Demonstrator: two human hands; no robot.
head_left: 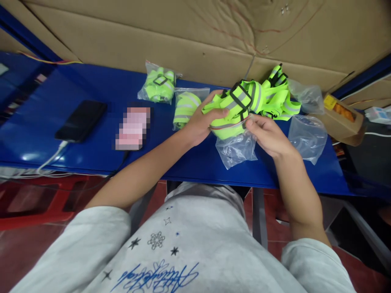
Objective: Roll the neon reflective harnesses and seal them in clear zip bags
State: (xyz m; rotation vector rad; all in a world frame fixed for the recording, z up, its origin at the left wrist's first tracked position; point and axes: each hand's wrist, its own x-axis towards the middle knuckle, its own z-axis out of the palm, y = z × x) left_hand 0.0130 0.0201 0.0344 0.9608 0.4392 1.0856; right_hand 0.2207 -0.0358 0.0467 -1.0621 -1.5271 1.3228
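My left hand is wrapped round a folded neon-yellow reflective strap with grey stripes and black buckles. Between finger and thumb, my right hand pinches the edge of a clear zip bag. The lower part of the strap bundle is inside the bag's mouth, and the bag's bottom hangs slack. Behind the bundle lies a loose pile of similar neon straps. Two filled bags, one bagged strap at the back and another bagged strap beside my left hand, rest on the table.
On the blue table lie a black phone with a white cable and a blurred-out pink-screened device. Flat clear bags and a brown cardboard box are at the right. Cardboard walls the back.
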